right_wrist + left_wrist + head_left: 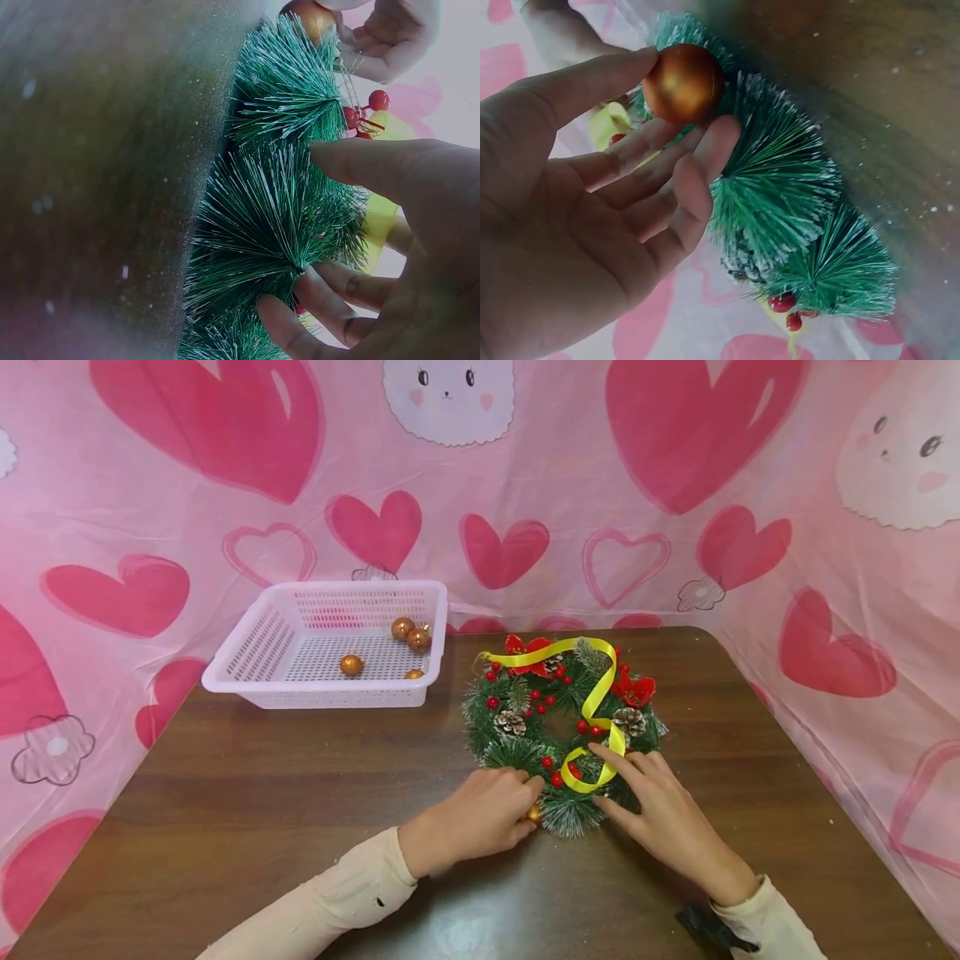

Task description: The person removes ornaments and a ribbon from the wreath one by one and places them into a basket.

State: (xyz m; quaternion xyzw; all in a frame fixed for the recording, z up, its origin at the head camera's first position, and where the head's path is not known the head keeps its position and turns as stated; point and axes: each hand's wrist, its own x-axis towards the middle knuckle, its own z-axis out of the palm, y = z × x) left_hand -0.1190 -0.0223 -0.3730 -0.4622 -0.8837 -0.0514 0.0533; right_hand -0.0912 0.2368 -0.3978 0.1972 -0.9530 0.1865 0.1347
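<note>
A green wreath [491, 752] with red berries, pinecones and red flowers lies on the table. Across its top and right side winds a loose yellow ribbon [600, 693]. At the wreath's near edge my left hand [480, 814] pinches a gold ball ornament [684, 82] between thumb and fingers, as the left wrist view shows. The ball [533, 813] is mostly covered by that hand in the head view. My right hand [663, 814] rests at the wreath's near right side, fingers spread and loosely bent, touching the greenery [270, 217] beside the ribbon's curled end.
A white perforated basket [322, 697] stands at the back left, holding several gold balls [351, 665]. A black object [712, 931] lies by the right sleeve. Behind the brown table [262, 793] hangs a pink cloth [570, 468] with hearts.
</note>
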